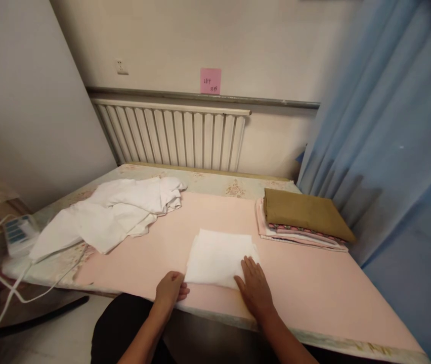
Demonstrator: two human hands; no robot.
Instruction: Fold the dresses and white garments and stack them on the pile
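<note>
A folded white cloth (219, 258) lies nearly flat on the pink cover in front of me. At its near left corner, my left hand (170, 290) is closed, with the thumb and index finger pinching the edge and the other fingers curled below. My right hand (255, 288) rests on the cloth's near right side, palm down with the fingers stretched out. Beyond my left hand, a loose, crumpled white cloth (117, 212) spreads over the left part of the table.
A stack of folded fabrics, olive-brown cloth (306, 215) on top, sits at the right beside a blue curtain (382, 126). A power strip (20, 235) with a white cord (1, 278) is at the left edge. Behind the pink-covered table (321, 298) stands a radiator (177, 134).
</note>
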